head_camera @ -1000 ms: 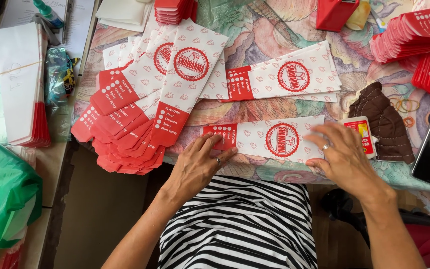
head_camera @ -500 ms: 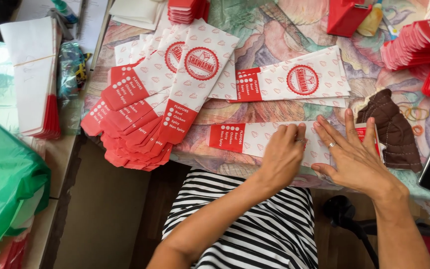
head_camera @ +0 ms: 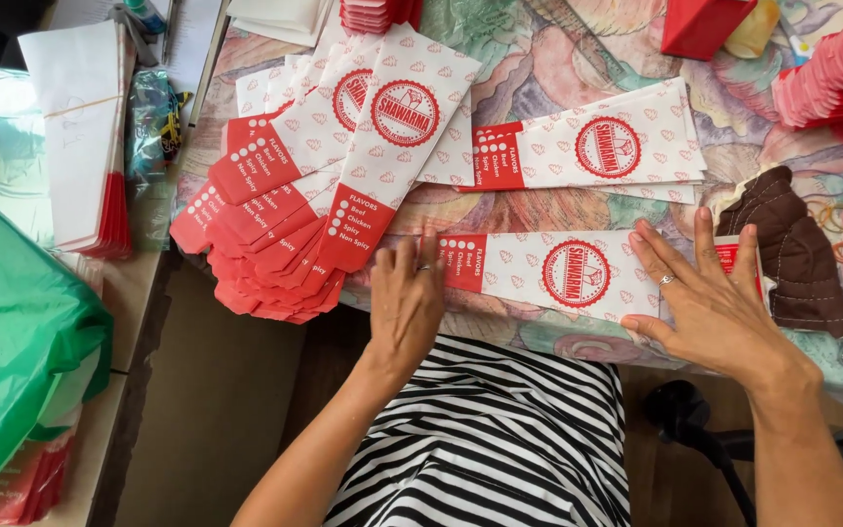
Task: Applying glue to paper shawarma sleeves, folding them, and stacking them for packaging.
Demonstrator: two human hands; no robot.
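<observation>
The person is pressing 1 white-and-red paper sleeve (head_camera: pixel 558 273) flat along the near edge of the surface (head_camera: pixel 558 59), which is covered in a patterned cloth. The left hand (head_camera: pixel 407 303) is lying palm down at the sleeve's red end, fingers loosely spread, gripping nothing. The right hand (head_camera: pixel 719 307) is lying flat over the sleeve's other end, fingers splayed wide, also closed on nothing. Both hands are bearing down on the paper rather than clasping it.

Left of and beyond that sleeve, a fan of matching sleeves (head_camera: pixel 314 195) is overlapping, its red ends hanging past the surface edge. Directly beyond the sleeve, a small stack of sleeves (head_camera: pixel 597 146) is lying crosswise. Just right of the sleeve, a brown cloth piece (head_camera: pixel 787 244) is resting beside the right fingers, and farther right and beyond, red folded stacks (head_camera: pixel 831 78) are piling up.

By my judgement, the step in hand is flattening or creasing this 1 sleeve. Any further handling would be calling for even pressure from both palms and a clean pinch at 1 end, since flat hands cannot lift it.
</observation>
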